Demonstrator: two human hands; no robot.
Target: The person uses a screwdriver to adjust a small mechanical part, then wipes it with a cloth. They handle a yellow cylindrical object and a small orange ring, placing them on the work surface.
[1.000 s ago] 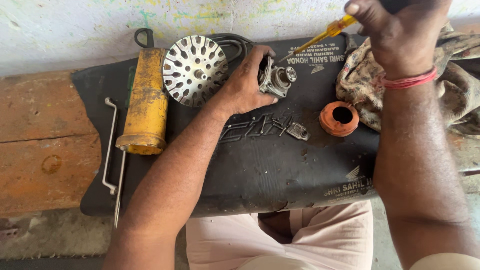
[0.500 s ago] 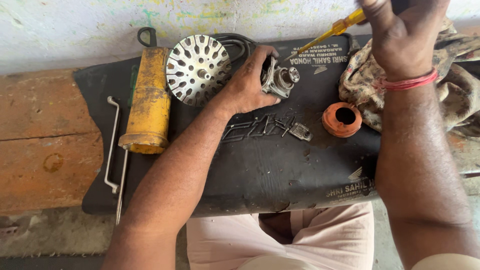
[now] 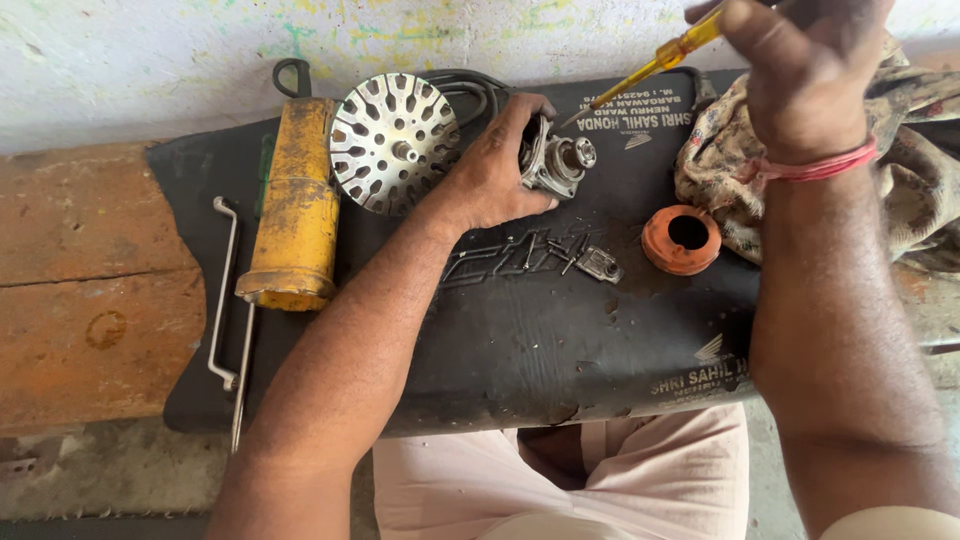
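Note:
My left hand (image 3: 495, 165) grips a small grey metal motor housing (image 3: 556, 160) standing on a black rubber mat (image 3: 520, 340). My right hand (image 3: 800, 70), with a red thread around its wrist, holds a yellow-handled screwdriver (image 3: 665, 55) whose tip points down toward the top of the housing without touching it. A round slotted metal disc (image 3: 393, 142) lies just left of my left hand. Several small screws and a metal clip (image 3: 570, 255) lie on the mat below the housing. An orange rubber ring (image 3: 682, 240) sits to the right of them.
A yellow cylindrical tool body (image 3: 292, 205) lies at the mat's left side, with a bent metal rod (image 3: 228, 300) beside it. A patterned rag (image 3: 900, 170) is bunched at the right. A black cable (image 3: 470, 88) coils behind the disc. The mat rests on a worn wooden bench (image 3: 80, 280).
My right hand has lifted slightly with the screwdriver, and its tip has drawn a little away from the housing. My left hand keeps its hold.

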